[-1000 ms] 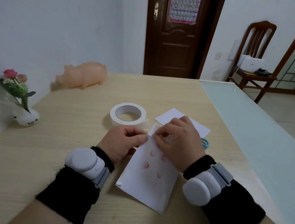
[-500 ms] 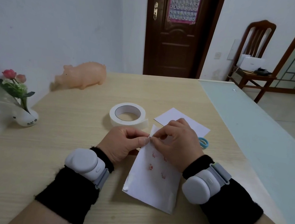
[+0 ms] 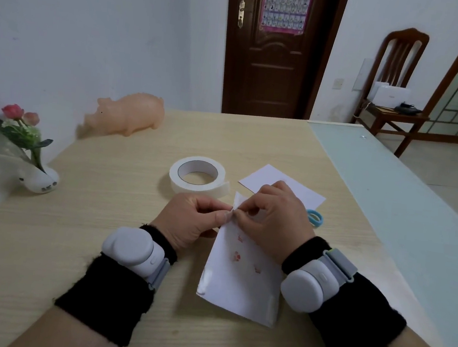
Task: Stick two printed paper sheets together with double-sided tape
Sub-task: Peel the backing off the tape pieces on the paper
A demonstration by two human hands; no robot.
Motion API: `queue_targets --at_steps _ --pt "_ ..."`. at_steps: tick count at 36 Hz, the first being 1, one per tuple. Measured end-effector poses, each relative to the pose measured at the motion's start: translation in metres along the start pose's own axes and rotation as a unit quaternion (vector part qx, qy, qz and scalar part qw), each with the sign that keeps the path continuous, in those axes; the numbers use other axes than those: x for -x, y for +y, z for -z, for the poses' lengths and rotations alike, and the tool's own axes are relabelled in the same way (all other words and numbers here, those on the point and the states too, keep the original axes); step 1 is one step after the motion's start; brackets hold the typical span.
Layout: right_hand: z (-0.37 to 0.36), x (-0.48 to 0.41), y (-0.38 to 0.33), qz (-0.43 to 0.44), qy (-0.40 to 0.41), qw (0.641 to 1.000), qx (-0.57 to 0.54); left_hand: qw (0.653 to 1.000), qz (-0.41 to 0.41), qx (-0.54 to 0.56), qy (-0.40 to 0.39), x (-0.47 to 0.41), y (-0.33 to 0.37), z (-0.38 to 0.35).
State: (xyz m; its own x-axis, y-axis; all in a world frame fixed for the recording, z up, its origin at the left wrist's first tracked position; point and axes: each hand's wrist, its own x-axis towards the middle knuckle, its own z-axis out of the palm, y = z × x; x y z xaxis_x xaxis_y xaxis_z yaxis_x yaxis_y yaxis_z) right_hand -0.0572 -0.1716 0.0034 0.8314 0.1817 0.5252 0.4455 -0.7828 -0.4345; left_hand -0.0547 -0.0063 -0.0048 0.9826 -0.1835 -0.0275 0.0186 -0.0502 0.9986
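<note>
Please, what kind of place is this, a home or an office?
Most likely a room in a home: a dark wooden door with a colourful chart on it, a wooden chair, and a pig figure on the table.

You are looking at a peach-coloured pig figure (image 3: 127, 114) lying near the desk's (image 3: 87, 228) far left corner, close to the wall. A small white vase (image 3: 39, 180) of pink flowers is standing at the left edge. A blue ring (image 3: 315, 218) is showing near the pale glass strip (image 3: 391, 191) running along the right edge. Beyond the far edge, a dark door (image 3: 267, 78) is carrying a poster (image 3: 287, 6), and a wooden chair (image 3: 400, 58) is holding a white box (image 3: 390, 96).
</note>
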Motion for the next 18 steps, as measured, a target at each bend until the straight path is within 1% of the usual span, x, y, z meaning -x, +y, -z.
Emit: queue_targets --at_steps 9,18 --pt "-0.0016 -0.0005 0.0027 -0.009 -0.003 1.0 -0.003 1.0 0.003 0.001 0.001 0.0018 0.0021 -0.0012" --pt "-0.0011 -0.0004 0.0017 0.002 0.026 1.0 -0.011 1.0 -0.001 0.005 -0.006 0.0027 0.0033 -0.0017"
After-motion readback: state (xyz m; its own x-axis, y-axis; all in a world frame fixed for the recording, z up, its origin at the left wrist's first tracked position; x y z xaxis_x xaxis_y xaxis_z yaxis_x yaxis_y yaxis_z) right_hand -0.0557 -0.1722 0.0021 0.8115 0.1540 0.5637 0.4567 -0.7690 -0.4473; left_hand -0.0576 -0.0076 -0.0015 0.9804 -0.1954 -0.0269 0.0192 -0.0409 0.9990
